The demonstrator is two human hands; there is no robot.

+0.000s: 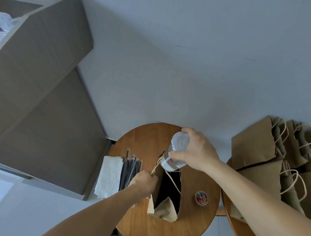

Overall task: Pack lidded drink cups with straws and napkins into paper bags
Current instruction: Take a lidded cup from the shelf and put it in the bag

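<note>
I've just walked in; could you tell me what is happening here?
A person is packing a paper bag on the round table. The left hand grips the bag's rim, and the right hand holds a clear lidded cup tilted at its mouth. Napkins and straws lie beside the bag, not yet packed.

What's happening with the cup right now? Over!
Left hand holds paper bag open. Right hand grips lidded cup, tilted at bag's mouth, not yet in. Rope handle crosses the opening.
</note>
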